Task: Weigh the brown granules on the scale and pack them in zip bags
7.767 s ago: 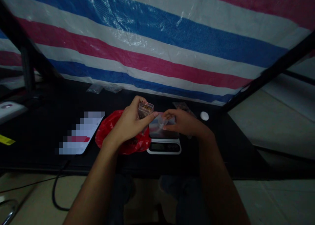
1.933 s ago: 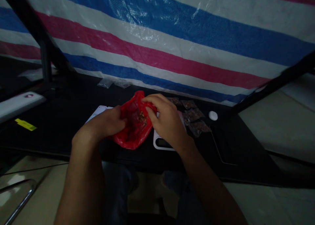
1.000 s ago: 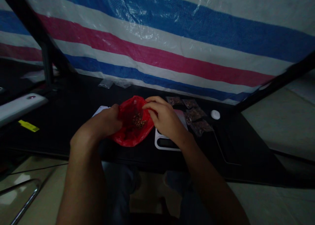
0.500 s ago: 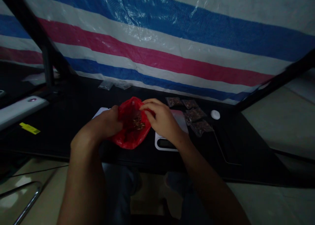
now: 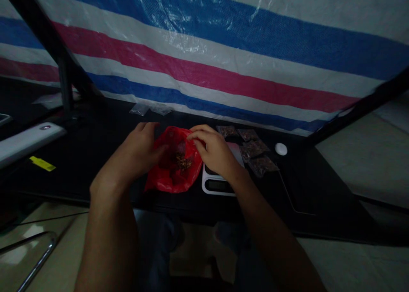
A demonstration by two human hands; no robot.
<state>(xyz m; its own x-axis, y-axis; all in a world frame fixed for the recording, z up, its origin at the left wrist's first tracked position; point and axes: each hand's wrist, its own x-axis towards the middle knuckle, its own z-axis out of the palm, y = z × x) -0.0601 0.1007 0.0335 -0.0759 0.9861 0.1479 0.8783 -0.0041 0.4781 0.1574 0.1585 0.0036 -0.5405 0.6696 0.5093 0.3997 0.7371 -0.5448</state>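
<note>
A red plastic bag [image 5: 172,173] lies open on the dark table [image 5: 96,156], with small brown pieces showing inside it. My left hand [image 5: 139,149] rests at the bag's left edge, its fingers loosely stretched toward the far side. My right hand [image 5: 214,153] pinches the bag's right rim, fingers curled together. A small white digital scale [image 5: 219,183] sits just right of the bag, partly under my right wrist.
Several small filled clear packets [image 5: 252,149] lie right of the scale, with a small white round object [image 5: 281,149] beyond them. Empty clear bags [image 5: 150,109] lie by the striped tarp [image 5: 223,49]. A yellow label [image 5: 42,163] sits at the left.
Earlier I held a small filled packet over the scale. Since then both hands went to the red bag; just now my left hand loosened from the rim and slid toward the far side.
</note>
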